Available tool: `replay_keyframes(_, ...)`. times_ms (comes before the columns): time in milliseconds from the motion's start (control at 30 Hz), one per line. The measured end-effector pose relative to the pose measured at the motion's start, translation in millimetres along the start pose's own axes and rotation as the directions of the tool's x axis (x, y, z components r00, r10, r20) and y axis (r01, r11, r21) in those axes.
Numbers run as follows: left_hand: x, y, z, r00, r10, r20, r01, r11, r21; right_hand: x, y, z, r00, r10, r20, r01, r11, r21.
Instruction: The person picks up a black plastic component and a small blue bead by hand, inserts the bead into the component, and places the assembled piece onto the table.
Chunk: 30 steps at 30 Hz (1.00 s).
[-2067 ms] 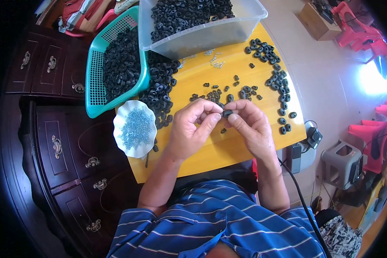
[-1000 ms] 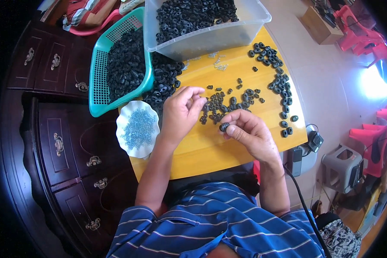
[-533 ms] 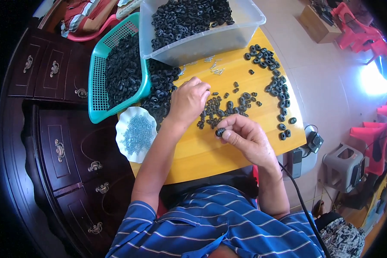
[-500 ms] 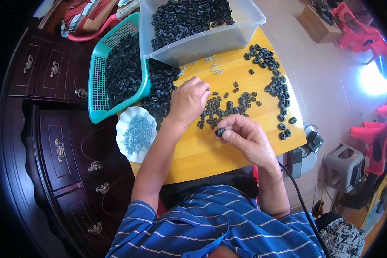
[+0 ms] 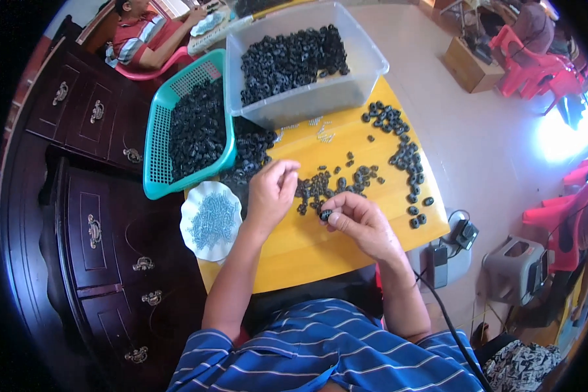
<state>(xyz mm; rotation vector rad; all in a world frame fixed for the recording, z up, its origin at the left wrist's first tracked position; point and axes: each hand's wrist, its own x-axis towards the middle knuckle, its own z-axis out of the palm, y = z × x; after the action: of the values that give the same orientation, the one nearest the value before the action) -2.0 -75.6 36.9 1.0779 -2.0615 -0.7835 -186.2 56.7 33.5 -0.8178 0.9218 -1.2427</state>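
In my right hand (image 5: 362,225), thumb and fingers pinch a black oval cord lock body (image 5: 326,215) over the near middle of the yellow table. My left hand (image 5: 271,196) is raised to its left, fingers curled toward the thumb; anything small at its fingertips cannot be made out. Between and beyond my hands lie small black plunger pieces (image 5: 315,187) in a loose group, with several larger oval bodies (image 5: 362,174) at their right. Small metal springs (image 5: 325,132) are scattered farther back. Left of my left forearm, a white scalloped dish (image 5: 191,195) holds many springs.
A clear plastic bin (image 5: 307,104) and a green basket (image 5: 151,153), both with black parts, stand at the back left. Oval pieces (image 5: 413,176) line the table's right side. Dark drawers (image 5: 95,228) flank the left. A person (image 5: 151,39) sits beyond. A black cable (image 5: 447,291) hangs at right.
My left hand has drawn back toward me from the far side of the small parts. My right hand keeps its pinch on the cord lock body. The view has tilted up, showing more of the room.
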Motion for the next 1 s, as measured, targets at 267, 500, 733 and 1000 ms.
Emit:
replay_keyframes(267,-57,8,-17,0.964,-0.232,0.132,0.259,0.932,-0.252,4,6,-1,0.999,-0.032,0.008,0.033,0.994,-0.103)
replay_keyframes(500,-98,-5,-25,0.962,-0.220,0.164,0.255,0.937,-0.238,4,10,1,0.996,-0.089,0.015,0.090,0.988,-0.127)
replay_keyframes(733,-125,8,-35,0.931,-0.300,0.209,0.362,0.840,-0.405,-30,28,15,0.999,-0.032,0.030,0.032,0.999,-0.008)
replay_keyframes(1000,-157,23,-36,0.909,-0.255,0.331,0.409,0.704,-0.580,-56,60,42,0.997,0.053,0.056,-0.054,0.998,0.019)
